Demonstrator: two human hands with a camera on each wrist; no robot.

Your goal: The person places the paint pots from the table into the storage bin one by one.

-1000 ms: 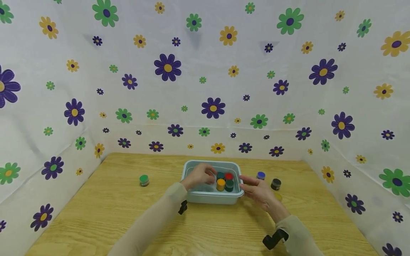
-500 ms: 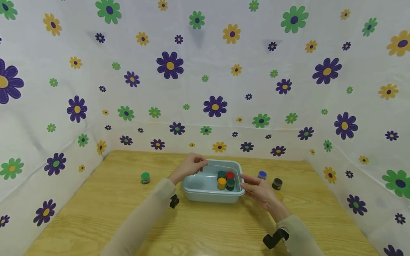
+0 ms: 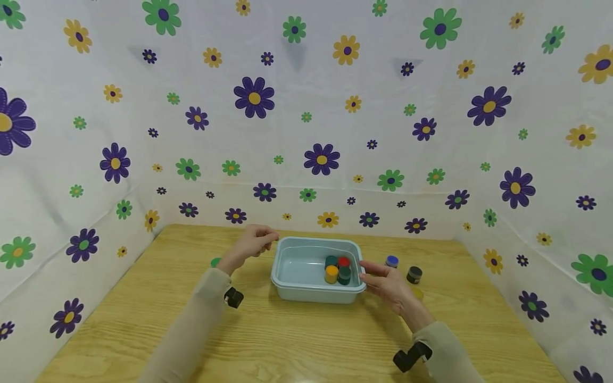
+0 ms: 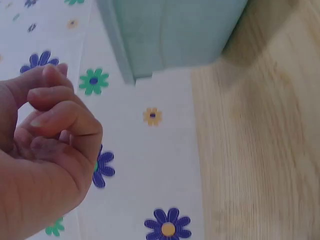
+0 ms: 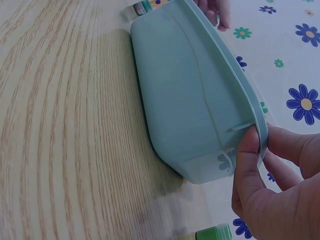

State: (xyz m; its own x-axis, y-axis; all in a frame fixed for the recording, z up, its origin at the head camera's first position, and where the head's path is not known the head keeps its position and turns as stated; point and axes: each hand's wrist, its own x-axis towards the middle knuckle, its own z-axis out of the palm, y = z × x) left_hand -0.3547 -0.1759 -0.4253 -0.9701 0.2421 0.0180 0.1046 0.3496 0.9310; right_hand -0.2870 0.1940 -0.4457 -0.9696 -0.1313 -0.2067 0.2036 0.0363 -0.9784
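A pale blue plastic tub [image 3: 316,294] stands on the table, with several small paint jars [image 3: 331,274] grouped at its right end. One has an orange lid, one red, others dark green. My right hand [image 3: 390,287] grips the tub's right rim; in the right wrist view the rim [image 5: 262,135] passes between thumb and fingers. Beyond the tub's left side, my left hand [image 3: 250,246] is raised, fingers loosely curled and nothing visible in them. A green-lidded jar [image 3: 215,262] shows partly behind the left wrist.
Right of the tub stand a blue-lidded jar [image 3: 391,261] and a black jar [image 3: 414,274]. Something yellow [image 3: 417,293] is half hidden by my right hand. The right wrist view shows a green lid [image 5: 215,233] low down. A flowered sheet [image 3: 306,133] encloses the wooden table.
My left hand has come out of the tub, over its rim and away to the left, so its wrist now covers most of the green-lidded jar. The right hand stays on the rim.
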